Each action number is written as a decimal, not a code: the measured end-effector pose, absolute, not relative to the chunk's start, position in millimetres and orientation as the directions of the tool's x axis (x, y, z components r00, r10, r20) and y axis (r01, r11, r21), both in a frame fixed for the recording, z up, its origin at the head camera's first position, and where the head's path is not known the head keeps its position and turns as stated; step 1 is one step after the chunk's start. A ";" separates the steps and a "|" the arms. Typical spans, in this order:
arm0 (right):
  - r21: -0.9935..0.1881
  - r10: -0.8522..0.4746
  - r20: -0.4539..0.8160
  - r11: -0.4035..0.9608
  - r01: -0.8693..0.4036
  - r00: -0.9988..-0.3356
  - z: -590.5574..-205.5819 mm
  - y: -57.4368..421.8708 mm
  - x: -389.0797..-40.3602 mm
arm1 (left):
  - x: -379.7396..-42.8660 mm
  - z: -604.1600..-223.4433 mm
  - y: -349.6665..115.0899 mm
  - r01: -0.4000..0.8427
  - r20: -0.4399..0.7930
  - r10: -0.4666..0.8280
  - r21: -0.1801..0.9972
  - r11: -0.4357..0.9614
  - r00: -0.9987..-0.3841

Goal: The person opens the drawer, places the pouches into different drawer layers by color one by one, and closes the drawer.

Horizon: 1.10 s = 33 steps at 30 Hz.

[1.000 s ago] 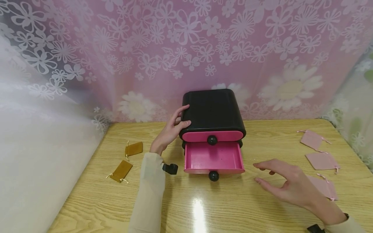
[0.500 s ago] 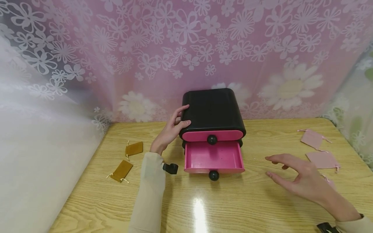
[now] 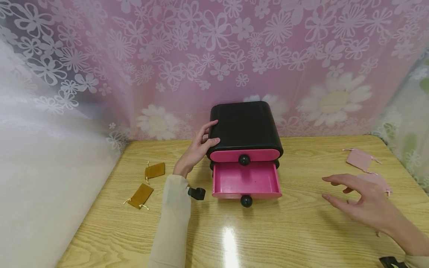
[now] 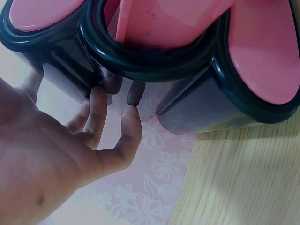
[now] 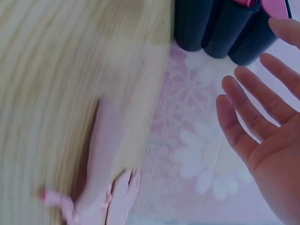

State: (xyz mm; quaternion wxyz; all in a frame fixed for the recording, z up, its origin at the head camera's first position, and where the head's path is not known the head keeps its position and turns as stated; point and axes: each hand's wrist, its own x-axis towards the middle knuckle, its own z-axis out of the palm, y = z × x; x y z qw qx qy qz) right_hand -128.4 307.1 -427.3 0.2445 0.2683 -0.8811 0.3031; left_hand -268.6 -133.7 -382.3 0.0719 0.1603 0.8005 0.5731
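Note:
A black mini drawer cabinet with pink drawers stands at the table's back. Its middle drawer is pulled out, and nothing shows inside. My left hand holds the cabinet's left side, thumb and index finger on the top edge; in the left wrist view, other bent fingers touch the side. My right hand hovers at the right with loosely spread fingers, holding nothing. It is nearest to the pink drawstring pouches: one lies behind it, another is partly covered, and a third is mostly hidden beneath the hand.
Two mustard-brown drawstring pouches lie on the wooden table at the left. A pink floral curtain hangs right behind the cabinet, and white cloth hangs along the left side.
My right hand has moved right, away from the open drawer and over the pink pouches, covering more of them. The left hand and the cabinet have stayed in place.

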 end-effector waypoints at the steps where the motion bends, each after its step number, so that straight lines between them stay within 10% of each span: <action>1: -0.401 -0.317 0.587 0.685 -0.608 -0.745 -426.4 309.4 -127.6 | -268.7 -382.4 -133.7 0.175 0.070 0.340 0.941 0.290 -0.938; 17: -0.532 -0.100 0.283 0.812 -0.242 -0.954 -441.0 360.2 -115.7 | -266.5 -381.7 -132.8 0.174 0.072 0.328 0.940 0.292 -0.942; 33: -0.502 0.065 0.089 0.865 0.012 -0.994 -465.2 409.0 -118.1 | -267.2 -383.4 -133.2 0.181 0.079 0.332 0.940 0.291 -0.940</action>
